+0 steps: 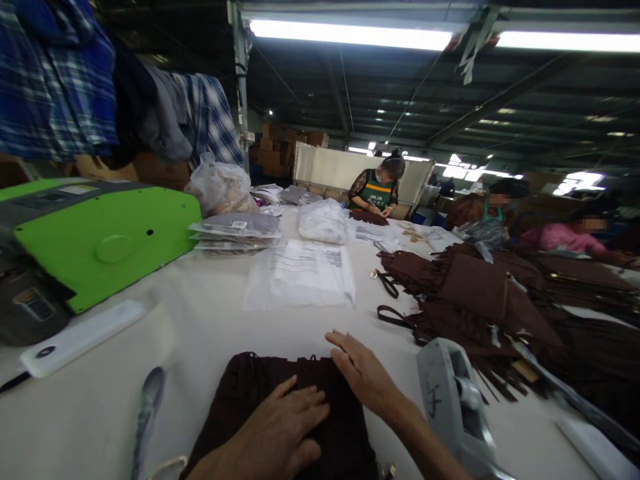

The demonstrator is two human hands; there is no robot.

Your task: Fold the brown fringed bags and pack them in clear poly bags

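Observation:
A dark brown fabric bag (345, 433) lies flat on the white table right in front of me, with small loops along its far edge. My left hand (280, 427) rests palm down on top of it, fingers stretched out. At the bag's far right corner is my right hand (365, 377), its fingers extended and pointing left over the edge. Neither hand grips anything. A bit of metal hardware shows at the bag's near right side.
A grey tape dispenser (450, 400) stands to the right, before piled brown fringed bags (475, 287). A green machine (115, 240) and white device (83, 337) sit left. Printed plastic bags (310, 273) lie ahead. A co-worker in a green apron (375, 193) handles brown material.

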